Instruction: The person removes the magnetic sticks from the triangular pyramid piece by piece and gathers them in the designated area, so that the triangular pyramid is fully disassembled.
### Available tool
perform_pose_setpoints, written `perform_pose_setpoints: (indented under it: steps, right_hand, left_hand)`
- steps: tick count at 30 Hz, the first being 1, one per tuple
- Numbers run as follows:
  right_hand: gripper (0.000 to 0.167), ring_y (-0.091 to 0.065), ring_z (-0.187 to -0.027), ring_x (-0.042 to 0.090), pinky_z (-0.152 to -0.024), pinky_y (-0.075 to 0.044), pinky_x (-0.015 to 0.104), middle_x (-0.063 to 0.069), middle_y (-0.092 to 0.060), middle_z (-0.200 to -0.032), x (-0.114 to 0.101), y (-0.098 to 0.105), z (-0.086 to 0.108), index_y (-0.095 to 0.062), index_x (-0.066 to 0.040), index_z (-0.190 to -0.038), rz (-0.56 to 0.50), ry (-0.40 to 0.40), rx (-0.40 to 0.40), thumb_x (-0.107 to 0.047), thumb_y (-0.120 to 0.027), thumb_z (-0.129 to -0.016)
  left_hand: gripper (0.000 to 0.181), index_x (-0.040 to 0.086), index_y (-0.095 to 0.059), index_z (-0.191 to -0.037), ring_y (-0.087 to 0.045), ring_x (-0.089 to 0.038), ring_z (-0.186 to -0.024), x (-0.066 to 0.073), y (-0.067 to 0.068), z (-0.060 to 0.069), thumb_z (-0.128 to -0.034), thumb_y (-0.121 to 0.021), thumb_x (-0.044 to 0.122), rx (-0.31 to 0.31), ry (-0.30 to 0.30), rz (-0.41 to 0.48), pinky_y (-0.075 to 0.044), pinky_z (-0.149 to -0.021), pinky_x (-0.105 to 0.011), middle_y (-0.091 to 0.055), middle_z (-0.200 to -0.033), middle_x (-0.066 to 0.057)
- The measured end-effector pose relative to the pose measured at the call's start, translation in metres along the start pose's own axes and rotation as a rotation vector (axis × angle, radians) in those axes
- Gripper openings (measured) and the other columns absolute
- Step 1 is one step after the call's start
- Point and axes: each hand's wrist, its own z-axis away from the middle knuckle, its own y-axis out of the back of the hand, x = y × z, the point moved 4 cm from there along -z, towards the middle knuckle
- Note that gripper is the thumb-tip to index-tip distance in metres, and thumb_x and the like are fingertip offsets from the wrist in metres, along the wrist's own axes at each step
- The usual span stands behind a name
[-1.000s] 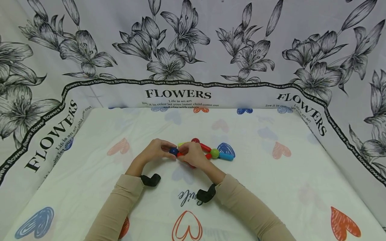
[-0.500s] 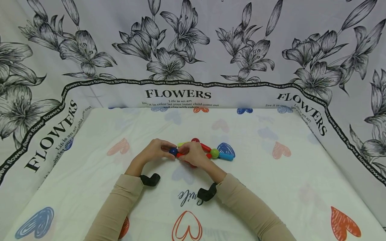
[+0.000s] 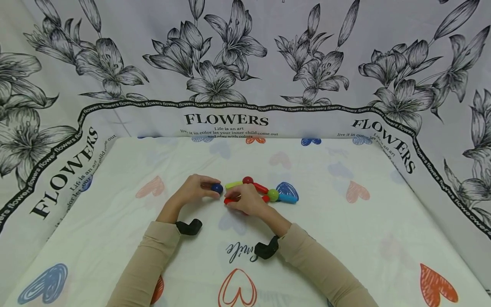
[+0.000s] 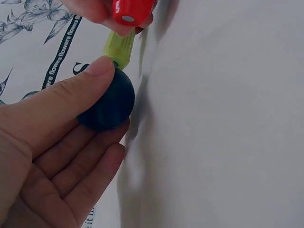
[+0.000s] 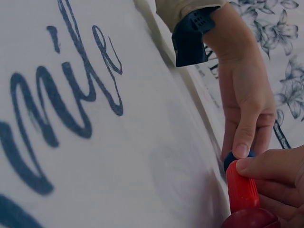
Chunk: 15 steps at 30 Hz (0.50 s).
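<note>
Left hand (image 3: pixel 193 189) has a blue ball (image 3: pixel 217 188) pinched between thumb and fingers, just left of the other pieces. Right hand (image 3: pixel 248 199) is pinching a red stick (image 5: pixel 242 192), with a gap between stick and ball. On the far side there's a yellow-green stick (image 3: pixel 234 184) plus a red ball (image 3: pixel 247 180). Over right, a green ball (image 3: pixel 273 195) with a light blue stick (image 3: pixel 287 199) poking rightward, all on the cloth-covered desk (image 3: pixel 326 238).

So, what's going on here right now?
A person's left hand holds a blue ball with thumb and fingers. Their right hand pinches a red stick, its end apart from that ball. Near the right hand, a yellow-green stick, red ball, green ball and blue stick lie on the tablecloth.
</note>
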Motion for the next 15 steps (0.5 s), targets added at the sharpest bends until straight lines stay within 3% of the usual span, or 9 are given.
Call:
perform_pose_setpoints:
  steps: [8, 15]
  right_hand:
    - [0.025, -0.07, -0.096, 0.021, -0.087, -0.059, 0.029, 0.009, -0.075, -0.105, 0.001, 0.001, 0.001, -0.073, -0.006, -0.108, 0.008, 0.009, 0.008, -0.013, -0.075, -0.083]
    - [0.024, -0.071, -0.093, 0.02, -0.083, -0.059, 0.025, 0.009, -0.075, -0.103, 0.001, 0.001, 0.003, -0.073, -0.005, -0.105, 0.015, 0.042, 0.026, -0.012, -0.075, -0.082]
  left_hand:
    - [0.047, 0.004, -0.066, -0.122, -0.07, -0.03, -0.105, -0.003, 0.004, -0.007, -0.0795, -0.079, 0.021, 0.052, 0.022, 0.002, -0.053, -0.096, -0.045, -0.071, -0.115, -0.018]
    - [0.047, 0.0, -0.063, -0.124, -0.066, -0.036, -0.112, -0.005, 0.008, -0.016, -0.0824, -0.076, 0.015, 0.118, -0.003, 0.062, -0.052, -0.099, -0.047, -0.068, -0.12, -0.022]
